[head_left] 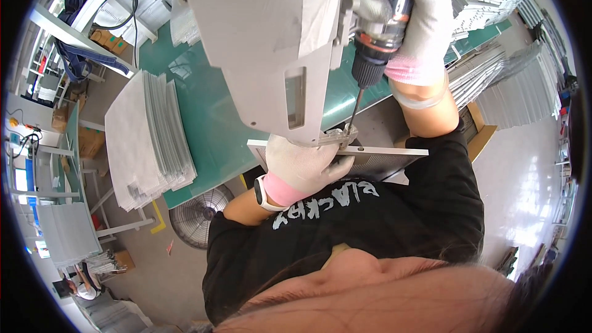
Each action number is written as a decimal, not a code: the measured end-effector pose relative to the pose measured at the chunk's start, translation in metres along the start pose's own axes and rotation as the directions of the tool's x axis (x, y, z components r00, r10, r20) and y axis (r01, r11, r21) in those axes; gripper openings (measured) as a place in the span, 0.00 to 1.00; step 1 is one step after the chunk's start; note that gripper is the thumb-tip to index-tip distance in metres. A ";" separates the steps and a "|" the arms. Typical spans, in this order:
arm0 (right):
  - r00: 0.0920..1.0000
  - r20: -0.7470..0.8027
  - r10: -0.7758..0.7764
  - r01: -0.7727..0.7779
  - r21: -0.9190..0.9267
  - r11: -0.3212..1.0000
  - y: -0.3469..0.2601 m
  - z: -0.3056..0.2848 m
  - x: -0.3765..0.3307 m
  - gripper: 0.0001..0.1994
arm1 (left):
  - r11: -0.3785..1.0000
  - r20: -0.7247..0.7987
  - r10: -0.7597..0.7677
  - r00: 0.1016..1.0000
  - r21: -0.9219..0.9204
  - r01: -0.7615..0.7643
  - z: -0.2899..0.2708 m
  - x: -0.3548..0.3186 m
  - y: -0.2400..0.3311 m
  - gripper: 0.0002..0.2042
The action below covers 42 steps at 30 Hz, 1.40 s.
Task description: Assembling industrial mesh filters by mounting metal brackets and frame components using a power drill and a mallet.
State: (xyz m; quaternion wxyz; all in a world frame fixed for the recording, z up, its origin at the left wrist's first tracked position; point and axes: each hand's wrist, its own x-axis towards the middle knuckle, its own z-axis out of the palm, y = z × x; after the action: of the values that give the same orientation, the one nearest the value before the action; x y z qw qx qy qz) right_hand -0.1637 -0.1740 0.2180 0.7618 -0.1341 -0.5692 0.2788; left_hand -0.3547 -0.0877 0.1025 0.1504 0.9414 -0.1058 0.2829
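My right hand (427, 15), in a white glove with a pink cuff, is wrapped round a black and orange power screwdriver (377, 46). Its long thin bit (357, 108) points down to a small clear fitting on the top edge of a thin white-edged panel (394, 159) with a dark perforated face. My left hand (302, 163), gloved alike, grips that panel near the bit's tip, with the thumb lying along the edge; its other fingers are partly hidden. A large grey plastic housing (265, 43) stands just above my left hand and hides part of the bench.
A green-topped bench (213, 142) carries a stack of white flat panels (148, 139) at left. More stacked panels (487, 0) lie at the far right. A round floor fan (200, 216) stands below the bench. At far left is another bench (73, 148); an open cardboard box (481, 129) is at right.
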 end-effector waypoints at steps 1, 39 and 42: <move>0.972 -0.216 0.088 -0.105 -0.067 0.992 -0.002 0.019 -0.012 0.15 | 1.000 0.031 -0.027 0.999 0.000 0.027 0.001 -0.005 0.001 0.15; 0.954 -0.209 -0.214 -0.090 -0.883 0.461 -0.063 -0.041 0.065 0.28 | 0.989 0.018 0.050 0.999 0.139 -0.052 -0.005 0.038 -0.051 0.11; 0.949 0.004 -0.315 0.049 -0.990 0.135 -0.077 -0.075 0.074 0.33 | 0.977 0.010 -0.212 0.977 -0.016 0.212 -0.014 0.064 -0.111 0.16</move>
State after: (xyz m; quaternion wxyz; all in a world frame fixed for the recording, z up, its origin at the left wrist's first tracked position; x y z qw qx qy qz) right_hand -0.0576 -0.1847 0.2931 0.5745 -0.5514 -0.5431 -0.2663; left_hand -0.2783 0.0139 0.1249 0.1873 0.9471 -0.0079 0.2605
